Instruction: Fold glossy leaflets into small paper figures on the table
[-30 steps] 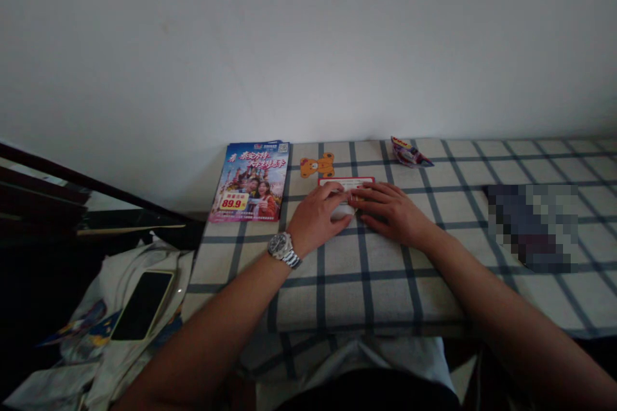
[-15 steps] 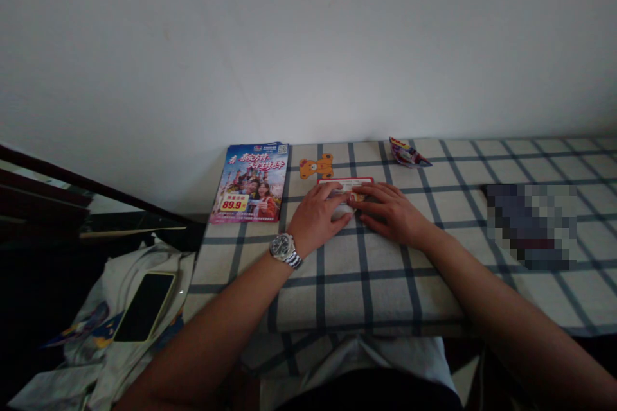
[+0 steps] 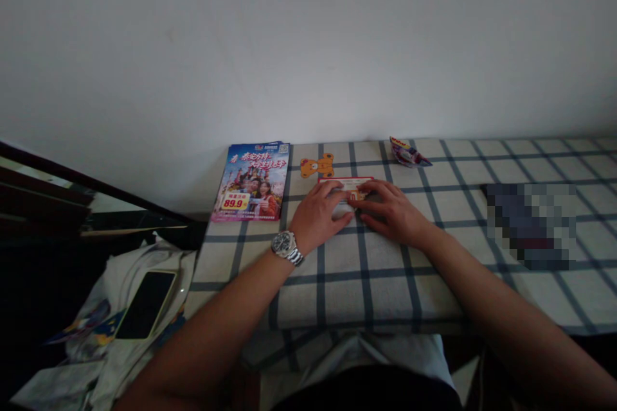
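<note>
A small folded paper leaflet (image 3: pixel 345 183) with a red far edge, pale printed side and orange patch lies on the checked tablecloth. On its left part are the bent fingers of my left hand (image 3: pixel 318 212), holding it down, thumb apart near the close edge. My right hand (image 3: pixel 393 212) holds its right part, with fingertips on the orange patch. The two hands almost meet over the leaflet and hide much of it. A silver watch (image 3: pixel 285 246) is on my left wrist.
Printed flyers (image 3: pixel 253 183) lie stacked at the left. Near the wall are a bear figure (image 3: pixel 318 166) and a folded paper piece (image 3: pixel 409 153). A blurred dark item (image 3: pixel 525 225) lies right. Below left, a phone (image 3: pixel 147 305) rests on a white bag (image 3: pixel 164 257).
My right fingers have shifted slightly on the leaflet, and more of the orange patch and printed side shows. Both hands stay in nearly the same place.
</note>
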A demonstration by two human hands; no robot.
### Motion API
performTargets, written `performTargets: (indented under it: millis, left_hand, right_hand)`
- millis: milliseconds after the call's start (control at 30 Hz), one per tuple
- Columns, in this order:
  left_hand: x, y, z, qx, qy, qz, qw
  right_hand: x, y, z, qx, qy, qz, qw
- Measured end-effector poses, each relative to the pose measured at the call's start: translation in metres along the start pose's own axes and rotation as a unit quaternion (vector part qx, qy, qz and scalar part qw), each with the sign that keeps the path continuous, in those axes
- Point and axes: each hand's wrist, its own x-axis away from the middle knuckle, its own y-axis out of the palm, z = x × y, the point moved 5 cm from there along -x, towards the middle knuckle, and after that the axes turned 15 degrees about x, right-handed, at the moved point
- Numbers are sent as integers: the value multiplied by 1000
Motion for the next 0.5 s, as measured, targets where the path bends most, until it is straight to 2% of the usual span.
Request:
performTargets:
  millis: [500]
  left_hand:
    - [3, 2, -1, -13, 8, -12, 1000]
  right_hand:
    - [1, 0, 0, 2, 5, -5, 1000]
